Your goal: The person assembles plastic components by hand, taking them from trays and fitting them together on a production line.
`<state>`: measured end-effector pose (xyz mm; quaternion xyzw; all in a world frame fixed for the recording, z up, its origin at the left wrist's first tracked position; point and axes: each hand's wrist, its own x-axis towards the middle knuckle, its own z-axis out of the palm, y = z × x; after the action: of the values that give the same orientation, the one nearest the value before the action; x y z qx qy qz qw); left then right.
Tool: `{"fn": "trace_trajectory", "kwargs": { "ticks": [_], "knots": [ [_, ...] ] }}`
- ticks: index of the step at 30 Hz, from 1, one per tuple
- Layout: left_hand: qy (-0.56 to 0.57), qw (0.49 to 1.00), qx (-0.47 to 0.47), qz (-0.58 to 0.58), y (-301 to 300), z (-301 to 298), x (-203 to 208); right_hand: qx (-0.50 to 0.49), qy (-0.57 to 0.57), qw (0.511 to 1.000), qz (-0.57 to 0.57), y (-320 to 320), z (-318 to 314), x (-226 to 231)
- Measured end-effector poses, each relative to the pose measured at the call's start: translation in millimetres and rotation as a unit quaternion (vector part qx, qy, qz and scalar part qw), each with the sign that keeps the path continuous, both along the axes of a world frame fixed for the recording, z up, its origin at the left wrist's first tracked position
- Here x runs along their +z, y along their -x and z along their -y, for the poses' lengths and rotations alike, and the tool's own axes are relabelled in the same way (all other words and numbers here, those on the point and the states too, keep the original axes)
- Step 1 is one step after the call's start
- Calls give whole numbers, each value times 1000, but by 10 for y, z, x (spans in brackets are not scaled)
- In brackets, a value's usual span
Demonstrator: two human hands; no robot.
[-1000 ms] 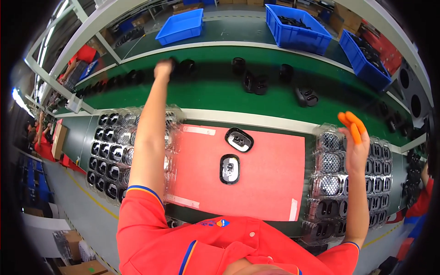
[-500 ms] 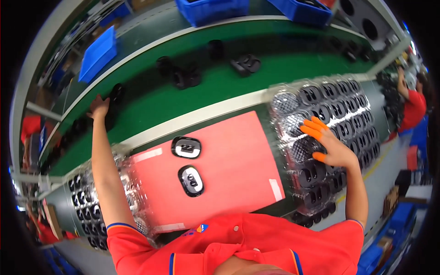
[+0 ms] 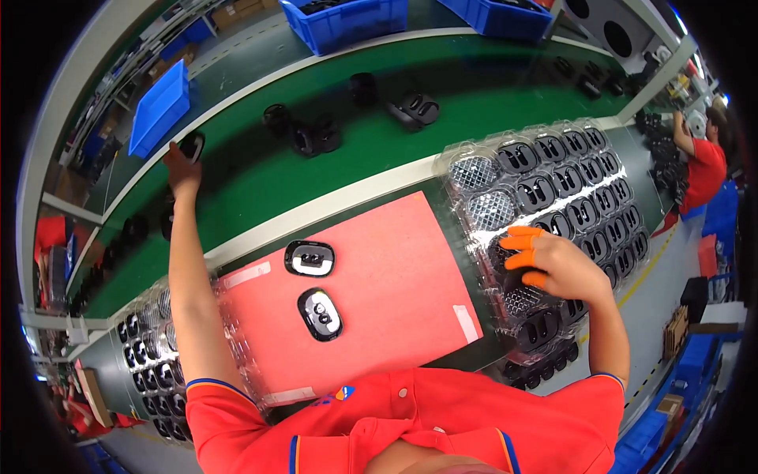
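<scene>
Far out on the green belt, my left hand (image 3: 183, 164) has its fingers closed at the edge of a black oval housing (image 3: 193, 147), which is tilted up. My right hand (image 3: 546, 261), with orange covers on its fingertips, bends its fingers over a dark oval part (image 3: 499, 251) in the clear plastic tray (image 3: 459, 207) on the right; the fingertips partly hide it. Two black oval housings with shiny pale centres lie apart on the pink mat (image 3: 387, 292): an upper one (image 3: 309, 258) and a lower one (image 3: 320, 314).
The green belt (image 3: 260, 186) carries several dark parts, including a pair of housings (image 3: 414, 110). Blue bins (image 3: 347, 28) stand behind it, and an empty blue bin (image 3: 160, 110) at far left. Another filled tray (image 3: 146, 355) lies left. A co-worker in red (image 3: 703, 166) is at far right.
My left hand has moved up to the housing on the belt and closed on it. My right hand has dropped lower over the tray, its fingers now curled. The view has shifted slightly.
</scene>
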<state>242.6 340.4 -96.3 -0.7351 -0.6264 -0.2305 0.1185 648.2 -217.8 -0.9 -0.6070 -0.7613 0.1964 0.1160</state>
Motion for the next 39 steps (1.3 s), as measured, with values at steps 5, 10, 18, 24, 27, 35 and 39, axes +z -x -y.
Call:
{"fn": "trace_trajectory", "kwargs": {
  "ticks": [5, 10, 18, 24, 27, 35, 39],
  "knots": [
    [145, 829, -130, 524, -557, 196, 250, -78, -60, 973, -210, -3, -616, -8],
    [344, 268, -207, 876, -1215, 1372, 328, -176, 40, 798, -575, 422, -1427, -5],
    [434, 213, -326, 813, -1418, 2518, 387, -87, 14, 623, -777, 926, -1982, -545],
    [439, 358, -318, 760, -1502, 2486, 150, -108, 21, 641, -759, 953, -2003, -732],
    [413, 503, -305, 696, -1564, 2637, 187, -124, -16, 679, -723, 984, -1989, -689],
    [224, 757, -400, 464, -1594, 2841, 248, -93, -34, 756, -647, 1082, -1948, -686],
    [154, 784, -428, 422, -1579, 2898, 299, -67, -45, 751, -656, 1086, -1955, -725]
  ]
}}
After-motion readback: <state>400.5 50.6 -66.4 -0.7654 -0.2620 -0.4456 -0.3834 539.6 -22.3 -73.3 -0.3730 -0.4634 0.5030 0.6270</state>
